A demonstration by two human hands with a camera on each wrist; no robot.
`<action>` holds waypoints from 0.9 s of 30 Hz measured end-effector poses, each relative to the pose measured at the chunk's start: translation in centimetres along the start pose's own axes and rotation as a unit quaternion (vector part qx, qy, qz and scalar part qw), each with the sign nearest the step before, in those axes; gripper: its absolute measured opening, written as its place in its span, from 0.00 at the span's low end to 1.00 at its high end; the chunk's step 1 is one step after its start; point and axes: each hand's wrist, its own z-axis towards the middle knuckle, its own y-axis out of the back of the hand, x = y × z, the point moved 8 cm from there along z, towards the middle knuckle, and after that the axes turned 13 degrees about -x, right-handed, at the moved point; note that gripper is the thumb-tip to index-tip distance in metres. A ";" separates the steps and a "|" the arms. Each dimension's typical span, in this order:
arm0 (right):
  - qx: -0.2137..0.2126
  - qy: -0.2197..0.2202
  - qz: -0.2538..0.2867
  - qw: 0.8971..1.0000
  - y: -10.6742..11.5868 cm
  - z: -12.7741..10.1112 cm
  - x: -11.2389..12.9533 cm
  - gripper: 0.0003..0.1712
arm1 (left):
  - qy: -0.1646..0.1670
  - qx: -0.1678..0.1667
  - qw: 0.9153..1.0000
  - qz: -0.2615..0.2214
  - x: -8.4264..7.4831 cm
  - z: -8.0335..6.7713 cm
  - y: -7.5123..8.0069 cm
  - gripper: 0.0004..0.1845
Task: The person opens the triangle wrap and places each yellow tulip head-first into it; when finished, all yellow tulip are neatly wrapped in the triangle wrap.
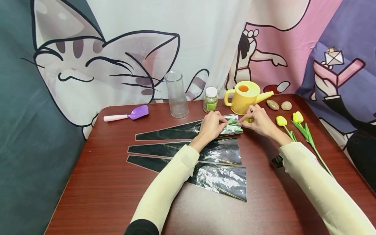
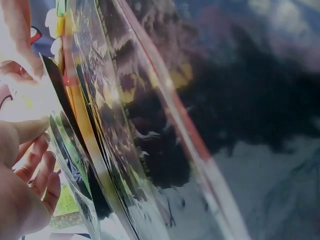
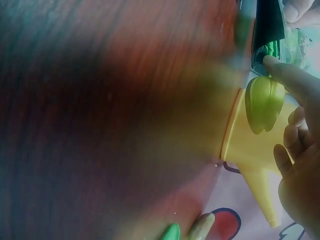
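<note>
A yellow artificial tulip (image 3: pixel 265 104) lies partly inside the top flower sleeve (image 1: pixel 173 132), which is black with a clear front. Its green leaves show through the clear film near the sleeve's wide right end, while the yellow head stays outside. My right hand (image 1: pixel 259 121) pinches the tulip's stem just below the head. At the sleeve's mouth, my left hand (image 1: pixel 211 125) pinches the film edge; the left wrist view (image 2: pixel 25 170) shows the hand's fingers curled by the film. Two more sleeves, a middle one (image 1: pixel 160 149) and a lower one (image 1: pixel 223 178), lie flat in front.
Along the back stand a purple scoop (image 1: pixel 138 112), a glass vase (image 1: pixel 177 98), a lidded jar (image 1: pixel 210 100) and a yellow watering can (image 1: pixel 245 98). Two stones (image 1: pixel 273 104) and two more yellow tulips (image 1: pixel 311 140) lie on the right of the wooden table (image 1: pixel 97 182).
</note>
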 end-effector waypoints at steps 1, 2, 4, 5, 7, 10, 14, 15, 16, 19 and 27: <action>0.001 -0.002 0.001 1.000 -0.1 0.0 -0.1 0.07 | 0.002 0.002 1.000 0.000 0.1 0.0 0.0 0.03; 0.002 -0.004 0.003 1.000 -0.1 -0.1 -0.1 0.07 | 0.002 0.003 1.000 0.000 0.1 0.0 -0.1 0.03; 0.004 -0.005 0.003 1.000 -0.2 -0.1 -0.2 0.07 | 0.002 0.004 1.000 -0.002 0.1 0.0 -0.1 0.03; 0.004 -0.005 0.003 1.000 -0.3 -0.1 -0.2 0.08 | 0.001 0.003 1.000 -0.003 0.2 0.0 -0.1 0.03; 0.004 -0.007 0.005 1.000 -0.3 -0.2 -0.3 0.08 | 0.000 0.003 1.000 -0.004 0.2 0.0 -0.1 0.03; 0.005 -0.011 0.007 1.000 -0.4 -0.2 -0.4 0.08 | -0.001 0.002 1.000 -0.004 0.2 0.0 -0.1 0.03; 0.006 -0.017 0.007 1.000 -0.6 -0.4 -0.6 0.08 | -0.006 0.004 1.000 -0.002 0.0 0.0 -0.2 0.03; 0.006 -0.019 0.008 1.000 -0.6 -0.4 -0.6 0.08 | -0.007 0.005 1.000 -0.001 0.0 0.0 -0.2 0.03; 0.005 -0.020 0.009 1.000 -0.6 -0.5 -0.7 0.07 | -0.008 0.005 1.000 -0.001 0.0 0.0 -0.1 0.03; 0.005 -0.027 0.016 0.999 -0.6 -0.5 -0.7 0.07 | -0.008 0.002 1.000 -0.001 0.0 0.0 -0.1 0.03; 0.007 -0.030 0.027 0.999 -1.0 -0.7 -0.8 0.07 | -0.009 0.003 1.000 -0.010 0.0 -0.1 -0.3 0.03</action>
